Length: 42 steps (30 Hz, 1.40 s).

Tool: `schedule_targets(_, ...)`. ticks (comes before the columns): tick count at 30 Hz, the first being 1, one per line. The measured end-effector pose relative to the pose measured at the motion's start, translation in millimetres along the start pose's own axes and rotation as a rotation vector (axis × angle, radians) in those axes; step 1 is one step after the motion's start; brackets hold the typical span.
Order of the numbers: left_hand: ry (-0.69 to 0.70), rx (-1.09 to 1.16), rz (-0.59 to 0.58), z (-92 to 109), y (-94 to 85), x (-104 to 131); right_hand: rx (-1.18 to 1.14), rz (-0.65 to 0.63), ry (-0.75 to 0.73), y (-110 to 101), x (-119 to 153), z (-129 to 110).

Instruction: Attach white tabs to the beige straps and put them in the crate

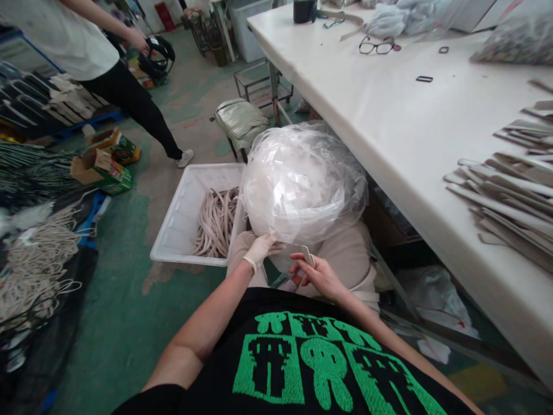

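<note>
A large clear plastic bag (pixel 302 178) with pale contents rests on my lap. My left hand (pixel 261 249), in a whitish glove, is at the bag's lower left edge, its fingers pressed together; what they hold, if anything, is hidden. Bare and just below the bag, my right hand (pixel 317 274) grips a small flat pale piece (pixel 307 256) between thumb and fingers. To the left of my knees stands a white plastic bin (pixel 173 230), with a heap of beige straps (pixel 217 222) lying in it.
A long white table (pixel 345 98) runs along the right, bearing glasses (pixel 377 46), black buckles and stacks of strap pieces (pixel 510 196). At upper left a person (pixel 129 104) walks by. Cartons (pixel 101 170) and cord bundles (pixel 38 265) lie left. A stool (pixel 242 121) stands beyond the bag.
</note>
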State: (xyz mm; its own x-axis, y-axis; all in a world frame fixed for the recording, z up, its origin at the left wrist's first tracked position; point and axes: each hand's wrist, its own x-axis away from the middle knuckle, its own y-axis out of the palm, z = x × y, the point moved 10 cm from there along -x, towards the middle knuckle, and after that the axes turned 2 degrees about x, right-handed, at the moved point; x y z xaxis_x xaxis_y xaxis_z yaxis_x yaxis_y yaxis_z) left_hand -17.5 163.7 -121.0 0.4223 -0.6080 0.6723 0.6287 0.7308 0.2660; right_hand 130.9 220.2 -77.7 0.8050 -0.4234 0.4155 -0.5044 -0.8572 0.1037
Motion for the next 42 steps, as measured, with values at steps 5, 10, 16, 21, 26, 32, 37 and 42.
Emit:
schedule_targets(5, 0.159, -0.002, 0.109, 17.4, -6.1, 3.4, 0.020, 0.157, -0.121, -31.8, 2.8, -23.3)
schedule_targets(10, 0.473, -0.298, 0.151, 64.2, -42.7, 58.7, 0.150, 0.205, -0.273, -43.8, 14.0, -61.4)
schedule_targets(16, 0.595, -0.358, 0.197, 97.9, -52.9, 124.3, 0.363, 0.019, -0.423, 6.0, 10.8, -104.6)
schedule_targets(21, 0.532, -0.373, 0.136, 99.7, -45.0, 144.6, 0.536, 0.020, -0.536, 33.2, 10.9, -134.4)
schedule_targets(26, 0.583, -0.333, 0.074, 119.8, -41.4, 168.0, 0.593, -0.318, -0.430, 82.1, 3.0, -128.8)
schedule_targets(32, 0.642, -0.119, 0.129, 155.3, -59.0, 162.0, 0.356, -0.657, -0.185, 129.6, 3.8, -81.5)
schedule_targets(37, 0.627, 0.054, 0.034, 165.5, -62.9, 121.2, 0.243, -0.557, -0.086, 122.8, 3.4, -80.0)
schedule_targets(42, 0.253, 0.114, -0.379, 95.0, -25.4, 89.8, 0.057, -0.304, -0.118, 90.1, -17.3, -100.6)
